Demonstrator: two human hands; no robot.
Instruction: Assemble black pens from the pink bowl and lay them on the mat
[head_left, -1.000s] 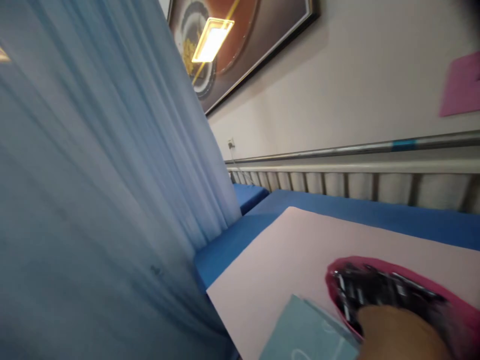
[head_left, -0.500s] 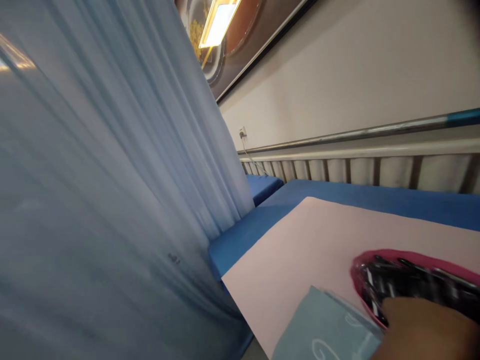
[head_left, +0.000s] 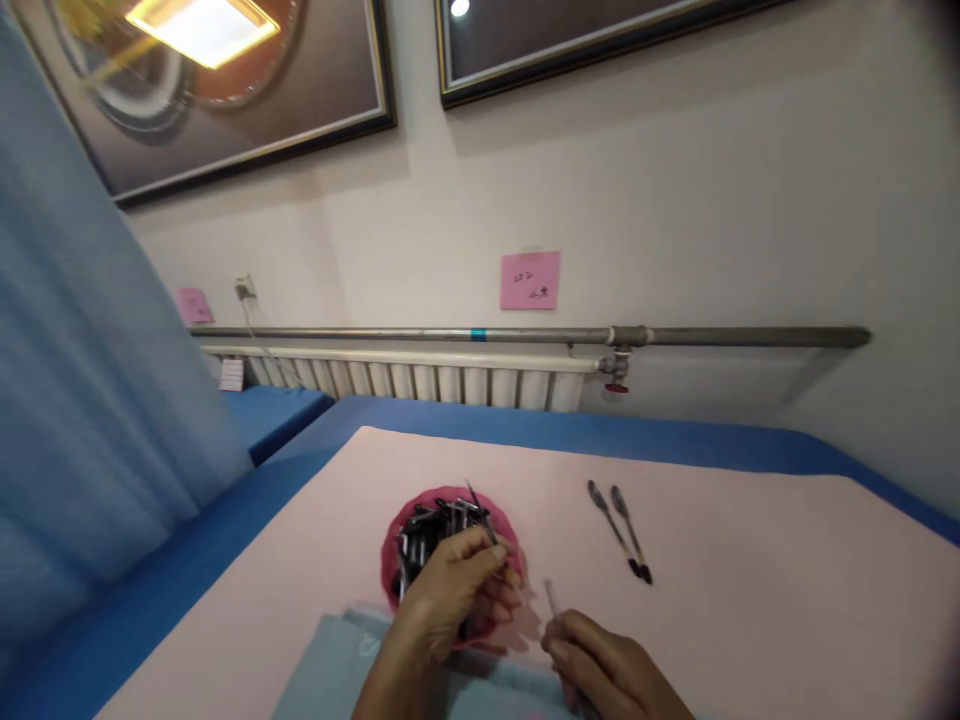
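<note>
one blue bed crosses the lower half of the frame. over it we record a pale pink sheet and, at bottom centre, a light blue packet. just above the packet we note a round pink basket holding a pile of pens. the left hand is over the basket, thumb and fingers pinching a slim dark pen piece. the right hand, below and right of centre, is closed around a thin clear rod. right of centre we find two loose pens, side by side.
</note>
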